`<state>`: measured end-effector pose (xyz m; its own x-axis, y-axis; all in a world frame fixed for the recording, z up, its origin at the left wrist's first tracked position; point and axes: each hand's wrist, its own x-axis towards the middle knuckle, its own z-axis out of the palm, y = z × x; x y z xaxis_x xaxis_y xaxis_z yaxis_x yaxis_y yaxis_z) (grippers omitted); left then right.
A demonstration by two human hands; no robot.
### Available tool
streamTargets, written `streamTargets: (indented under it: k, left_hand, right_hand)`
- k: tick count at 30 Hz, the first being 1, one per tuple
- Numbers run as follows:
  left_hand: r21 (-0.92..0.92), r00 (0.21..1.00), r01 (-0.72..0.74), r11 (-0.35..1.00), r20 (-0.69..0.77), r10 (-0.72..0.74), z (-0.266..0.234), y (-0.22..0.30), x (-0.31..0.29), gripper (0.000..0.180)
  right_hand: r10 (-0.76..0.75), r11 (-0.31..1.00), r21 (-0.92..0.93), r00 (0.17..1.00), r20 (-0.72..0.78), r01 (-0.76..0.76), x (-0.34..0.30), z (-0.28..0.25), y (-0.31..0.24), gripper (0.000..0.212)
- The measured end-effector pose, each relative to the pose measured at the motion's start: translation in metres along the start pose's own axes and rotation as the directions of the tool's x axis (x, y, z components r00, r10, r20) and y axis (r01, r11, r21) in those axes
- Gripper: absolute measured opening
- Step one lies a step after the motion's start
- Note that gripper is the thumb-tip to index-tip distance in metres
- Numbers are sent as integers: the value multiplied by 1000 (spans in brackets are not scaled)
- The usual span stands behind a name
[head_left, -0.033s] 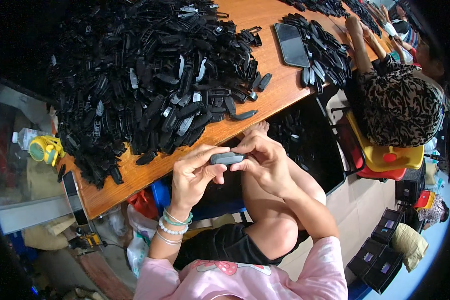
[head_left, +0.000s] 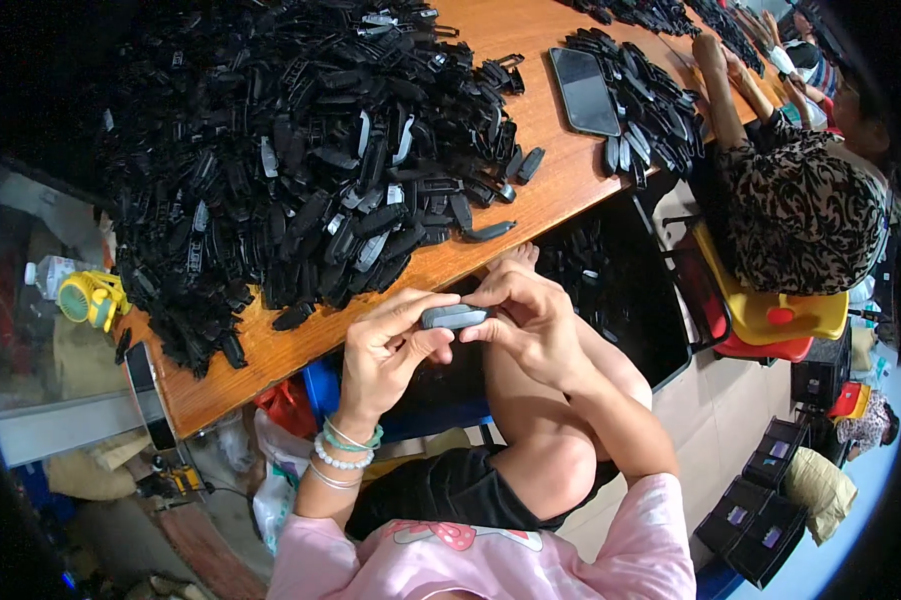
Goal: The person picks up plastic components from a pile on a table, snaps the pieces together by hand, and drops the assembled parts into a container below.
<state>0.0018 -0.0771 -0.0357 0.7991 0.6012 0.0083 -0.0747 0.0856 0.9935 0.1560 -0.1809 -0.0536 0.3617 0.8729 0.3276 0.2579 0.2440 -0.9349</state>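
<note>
- At centre frame, just below the worktop (head_left: 560, 195) edge: a small dark grey plastic part (head_left: 454, 317) is pinched between both hands, held level above the person's knees.
- Left hand (head_left: 385, 350): thumb and fingers closed on the part's left end; bead bracelets (head_left: 342, 452) on the wrist.
- Right hand (head_left: 528, 318): fingers curled over the part's right end and top, thumb underneath. The two hands nearly touch.
- Upper left to centre: large heap of black plastic parts (head_left: 290, 160) covering most of the wooden worktop; a few strays lie apart near its front edge.
- Upper centre-right: a dark phone (head_left: 584, 90) lies flat beside a smaller pile of black parts (head_left: 648, 100).
- Left edge: yellow handheld fan (head_left: 90, 298).
- Right of centre, under the worktop: black bin (head_left: 640, 300) holding more parts.
- Upper right: another person in a patterned top (head_left: 800, 215), seated on a yellow stool (head_left: 770, 312).
</note>
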Motion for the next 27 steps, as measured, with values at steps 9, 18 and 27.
streamTargets:
  k: [9,18,27]
  left_hand:
    - [949,834,-222,222,67,547,-24,17,55,20]
    - [961,748,-273,35,189,636,-32,9,67,18]
    - [-282,991,-111,953,-106,84,-14,-11,-1,21]
  right_hand:
    - [-73,772,-635,988,-135,-30,18,-15,27,29]
    - [-169,549,-836,982,-83,23,35,-21,31,29]
    - [210,861,-410,945,-252,-301,18,-13,6,40]
